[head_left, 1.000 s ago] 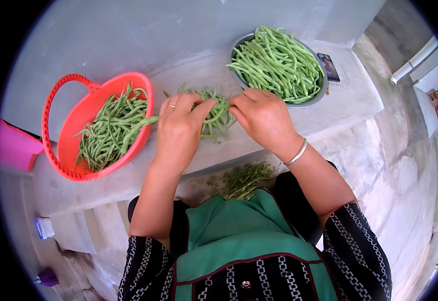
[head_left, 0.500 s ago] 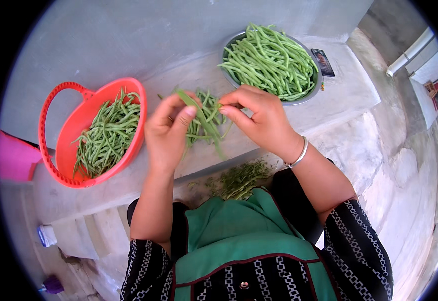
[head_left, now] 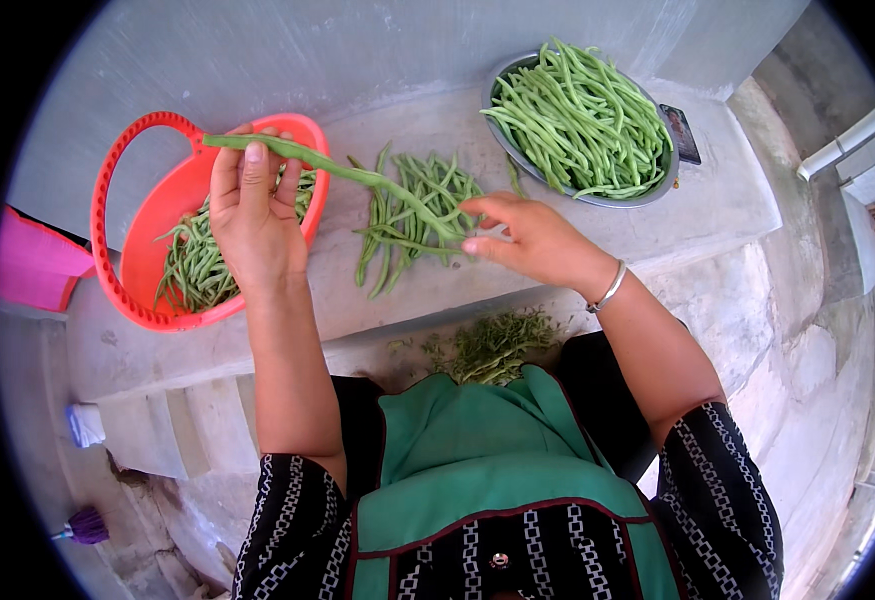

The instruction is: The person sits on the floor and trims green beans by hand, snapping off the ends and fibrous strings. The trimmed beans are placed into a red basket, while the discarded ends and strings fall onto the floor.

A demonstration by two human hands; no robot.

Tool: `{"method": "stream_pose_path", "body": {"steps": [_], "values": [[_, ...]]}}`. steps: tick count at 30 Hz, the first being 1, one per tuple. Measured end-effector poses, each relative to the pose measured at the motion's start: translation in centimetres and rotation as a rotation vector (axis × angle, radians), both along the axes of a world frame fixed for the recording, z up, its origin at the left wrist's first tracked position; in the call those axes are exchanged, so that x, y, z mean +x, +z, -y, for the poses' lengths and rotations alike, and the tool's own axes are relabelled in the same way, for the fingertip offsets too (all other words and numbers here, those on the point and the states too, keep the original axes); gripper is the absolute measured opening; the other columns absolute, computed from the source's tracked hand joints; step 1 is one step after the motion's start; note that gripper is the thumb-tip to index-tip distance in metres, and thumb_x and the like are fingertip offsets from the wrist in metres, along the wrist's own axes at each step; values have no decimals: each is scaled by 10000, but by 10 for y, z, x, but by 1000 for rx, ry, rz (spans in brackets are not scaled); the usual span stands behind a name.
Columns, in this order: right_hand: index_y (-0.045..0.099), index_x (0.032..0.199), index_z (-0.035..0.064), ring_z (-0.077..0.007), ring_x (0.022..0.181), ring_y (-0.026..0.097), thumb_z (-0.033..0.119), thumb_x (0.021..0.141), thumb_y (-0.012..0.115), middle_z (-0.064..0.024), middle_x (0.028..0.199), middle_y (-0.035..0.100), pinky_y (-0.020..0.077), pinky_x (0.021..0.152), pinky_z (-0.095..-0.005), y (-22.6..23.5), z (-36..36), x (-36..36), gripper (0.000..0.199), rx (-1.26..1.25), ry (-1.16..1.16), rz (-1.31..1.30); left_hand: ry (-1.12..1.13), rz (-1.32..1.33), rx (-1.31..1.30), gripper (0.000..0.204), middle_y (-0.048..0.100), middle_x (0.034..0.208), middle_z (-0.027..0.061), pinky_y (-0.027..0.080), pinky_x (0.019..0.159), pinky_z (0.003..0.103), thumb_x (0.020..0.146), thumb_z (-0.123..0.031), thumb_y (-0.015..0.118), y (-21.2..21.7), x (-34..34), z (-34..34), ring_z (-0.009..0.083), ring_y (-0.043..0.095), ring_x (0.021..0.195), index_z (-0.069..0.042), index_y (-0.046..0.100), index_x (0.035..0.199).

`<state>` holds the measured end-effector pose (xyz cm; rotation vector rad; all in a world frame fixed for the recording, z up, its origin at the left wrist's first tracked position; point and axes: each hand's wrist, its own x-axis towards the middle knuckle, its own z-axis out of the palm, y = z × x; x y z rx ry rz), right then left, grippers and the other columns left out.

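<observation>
My left hand [head_left: 250,215] holds one end of a long green bean [head_left: 347,175] over the red basket [head_left: 127,270], which has trimmed beans [head_left: 192,265] in it. My right hand [head_left: 527,238] pinches the bean's other end above a small pile of green beans [head_left: 412,200] lying on the concrete ledge [head_left: 357,310]. The bean stretches slantwise between both hands. A metal bowl [head_left: 647,195] heaped with more green beans [head_left: 577,115] stands at the far right of the ledge.
Bean trimmings [head_left: 497,345] lie on the lower step in front of my green apron. A dark phone [head_left: 681,133] lies beside the bowl. A pink container [head_left: 32,265] stands to the left of the basket. A grey wall rises behind the ledge.
Both hands were together over the bean pile; my left hand has swung left over the red basket, drawing a long bean out between the hands. The right hand has stayed near the pile.
</observation>
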<state>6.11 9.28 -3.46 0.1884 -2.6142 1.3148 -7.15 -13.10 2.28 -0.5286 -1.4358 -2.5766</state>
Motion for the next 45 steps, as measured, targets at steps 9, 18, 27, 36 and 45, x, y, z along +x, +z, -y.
{"method": "stream_pose_path", "body": {"steps": [9, 18, 27, 36, 45], "values": [[631, 909, 41, -247, 649, 587, 153, 857, 596, -97, 743, 623, 466, 609, -337, -2, 7, -3, 129, 173, -103, -181, 43, -9, 21, 176, 628, 1034, 114, 546, 825, 293, 939, -99, 525, 2, -3, 9, 184, 627, 968, -5, 552, 1086], [640, 912, -1, -98, 667, 585, 143, 914, 557, -18, 744, 603, 497, 614, -239, 24, -50, -18, 166, -891, -499, -244, -300, 74, -395, 197, 648, 961, 106, 528, 723, 260, 863, -23, 618, -26, 20, -20, 188, 656, 855, -15, 566, 1052], [624, 969, -4, -116, 741, 600, 137, 924, 537, -35, 801, 611, 503, 679, -250, 8, -22, -37, 172, -953, -308, -49, -658, 751, -259, 245, 613, 1039, 96, 539, 767, 261, 924, -63, 535, -89, 58, -39, 188, 630, 959, -23, 534, 1166], [636, 975, 12, -81, 725, 588, 118, 903, 564, 5, 796, 612, 482, 664, -225, -11, 7, -45, 147, -516, -126, 145, -267, 591, -425, 321, 580, 1128, 107, 485, 867, 274, 907, -47, 546, -118, 23, -15, 209, 593, 1044, 5, 486, 1218], [650, 918, 58, -252, 726, 606, 86, 792, 625, -84, 833, 634, 485, 651, -317, -36, 61, -48, 132, 230, 385, -182, 29, -74, -879, 173, 638, 1070, 89, 490, 781, 299, 879, -27, 577, -71, -3, 29, 162, 619, 905, 8, 637, 1037]]}}
